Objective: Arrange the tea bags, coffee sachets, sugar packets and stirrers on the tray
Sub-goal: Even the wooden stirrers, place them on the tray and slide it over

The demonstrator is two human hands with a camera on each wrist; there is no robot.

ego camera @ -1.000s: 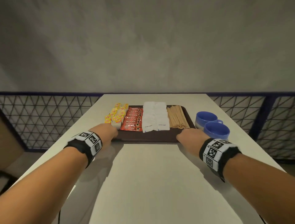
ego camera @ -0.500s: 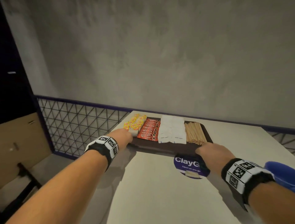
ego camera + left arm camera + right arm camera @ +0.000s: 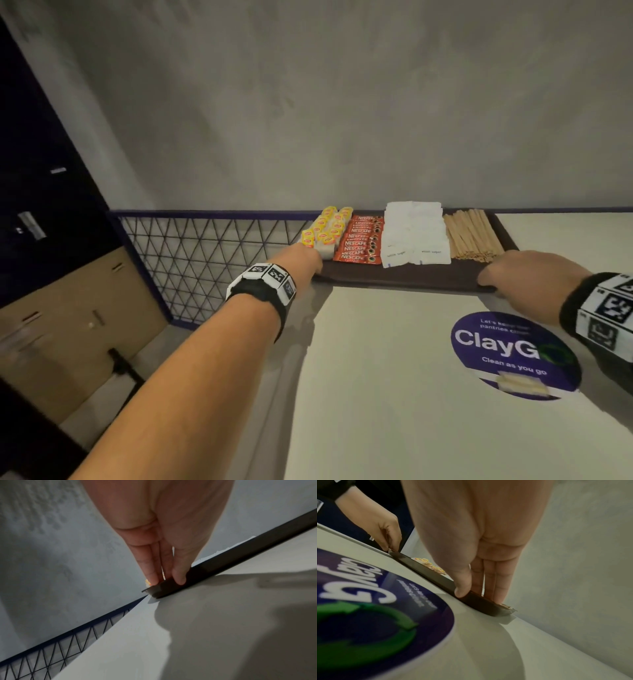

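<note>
A dark brown tray (image 3: 404, 277) sits at the far left of the white table, close to the wall. On it, in rows from left to right, lie yellow tea bags (image 3: 325, 229), red coffee sachets (image 3: 361, 241), white sugar packets (image 3: 414, 233) and wooden stirrers (image 3: 472, 236). My left hand (image 3: 303, 258) pinches the tray's near left corner (image 3: 171, 586), thumb on the outer wall and fingers over the rim. My right hand (image 3: 524, 270) pinches the near right corner (image 3: 481, 604) the same way. I cannot tell whether the tray touches the tabletop.
A round purple ClayGo sticker (image 3: 513, 353) lies on the table just before the tray. A black wire-mesh railing (image 3: 205, 253) runs along the table's left side, with a drop to the floor beyond it. A grey wall (image 3: 342, 102) stands right behind the tray.
Both hands have kept hold of the tray and carried it away from me and to the left, toward the wall. The sticker is now fully uncovered. The blue cups have left the view.
</note>
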